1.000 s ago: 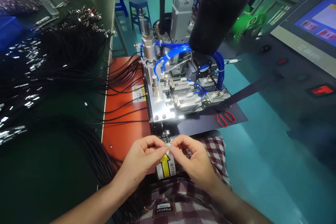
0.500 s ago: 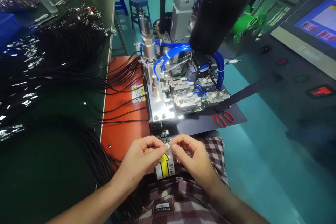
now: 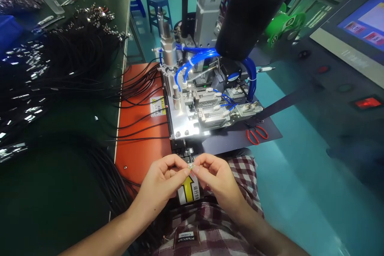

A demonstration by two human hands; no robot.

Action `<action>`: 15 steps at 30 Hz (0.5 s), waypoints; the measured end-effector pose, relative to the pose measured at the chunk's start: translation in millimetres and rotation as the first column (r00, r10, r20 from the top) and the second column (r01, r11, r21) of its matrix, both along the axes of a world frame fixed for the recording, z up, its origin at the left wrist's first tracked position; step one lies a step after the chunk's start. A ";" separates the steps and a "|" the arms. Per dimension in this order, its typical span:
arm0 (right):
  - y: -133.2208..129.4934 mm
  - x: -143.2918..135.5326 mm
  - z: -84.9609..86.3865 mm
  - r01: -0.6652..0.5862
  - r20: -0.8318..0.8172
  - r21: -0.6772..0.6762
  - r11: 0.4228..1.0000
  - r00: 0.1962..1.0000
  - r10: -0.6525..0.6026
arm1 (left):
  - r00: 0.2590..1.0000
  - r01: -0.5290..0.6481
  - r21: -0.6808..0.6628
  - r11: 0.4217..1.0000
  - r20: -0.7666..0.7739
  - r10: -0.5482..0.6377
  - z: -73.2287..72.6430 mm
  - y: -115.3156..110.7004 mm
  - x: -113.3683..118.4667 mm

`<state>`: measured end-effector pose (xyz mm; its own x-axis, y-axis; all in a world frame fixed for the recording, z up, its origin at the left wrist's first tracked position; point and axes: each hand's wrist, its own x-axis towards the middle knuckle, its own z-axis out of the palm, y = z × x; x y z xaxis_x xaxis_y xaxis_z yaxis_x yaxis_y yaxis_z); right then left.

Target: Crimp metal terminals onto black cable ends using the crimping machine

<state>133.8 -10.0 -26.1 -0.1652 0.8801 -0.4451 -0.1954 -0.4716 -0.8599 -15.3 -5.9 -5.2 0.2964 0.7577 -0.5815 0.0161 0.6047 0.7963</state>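
Note:
My left hand (image 3: 164,178) and my right hand (image 3: 218,175) meet in front of my body, their fingertips almost touching. Both pinch a tiny cable end (image 3: 191,167) with thin light and reddish wires, mostly covered by the fingers. Just beyond the fingertips is the dark metal track (image 3: 186,153) of a machine. Below them shows a label with a yellow arrow (image 3: 189,190). The metal machine (image 3: 196,122) with blue air hoses (image 3: 210,53) stands farther out, and several black cables (image 3: 141,125) run into its left side.
An orange-red plate (image 3: 135,152) lies left of the machine. Heaps of black cables (image 3: 72,44) cover the dark table. Red-handled scissors (image 3: 257,134) lie on the grey plate at right. A black cylinder (image 3: 240,20) hangs above; a control panel (image 3: 345,52) stands at right.
My right hand has shifted slightly left, bringing its fingertips closer to my left hand's. A thin reddish wire now shows below the fingertips. The machine and cables look the same.

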 end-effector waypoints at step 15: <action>-5.6 -0.6 -4.1 -0.007 -0.059 0.027 1.000 0.998 0.008 | 0.999 -0.019 -0.028 0.999 0.041 0.020 -3.0 -1.0 -1.3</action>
<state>133.2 -15.6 -30.2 -0.1970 0.8902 -0.4108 -0.2425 -0.4502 -0.8594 -16.6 -6.9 -8.1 0.3059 0.7475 -0.5896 -0.0281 0.6262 0.7792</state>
